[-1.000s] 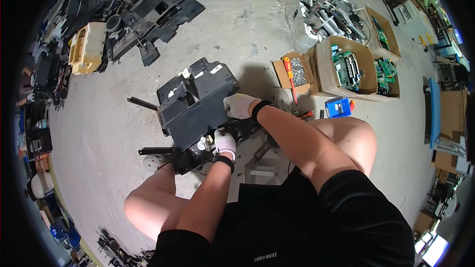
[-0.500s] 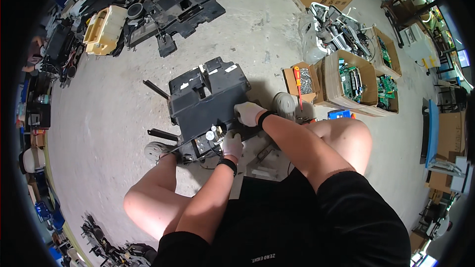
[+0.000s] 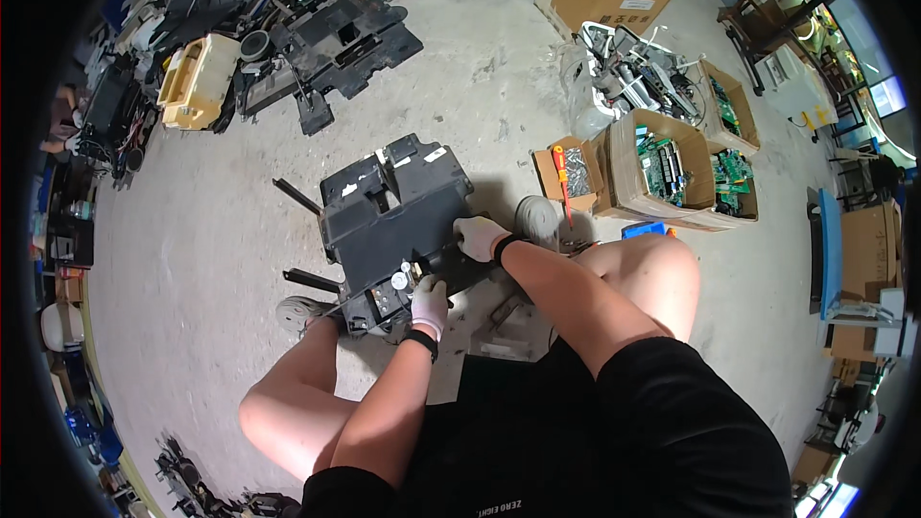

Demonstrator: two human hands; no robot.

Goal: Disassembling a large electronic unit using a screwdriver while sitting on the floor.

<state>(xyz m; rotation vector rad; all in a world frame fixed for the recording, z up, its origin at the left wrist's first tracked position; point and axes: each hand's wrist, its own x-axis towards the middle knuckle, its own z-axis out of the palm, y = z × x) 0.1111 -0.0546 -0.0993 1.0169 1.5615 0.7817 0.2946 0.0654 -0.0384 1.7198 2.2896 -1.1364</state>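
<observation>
Across the black panel (image 3: pixel 401 242) sit white labels (image 3: pixel 436 154).

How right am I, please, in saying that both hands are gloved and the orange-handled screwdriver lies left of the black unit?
Only the side is wrong: the head view shows the screwdriver lying right of the black unit. The left hand and right hand are indeed gloved.
</observation>
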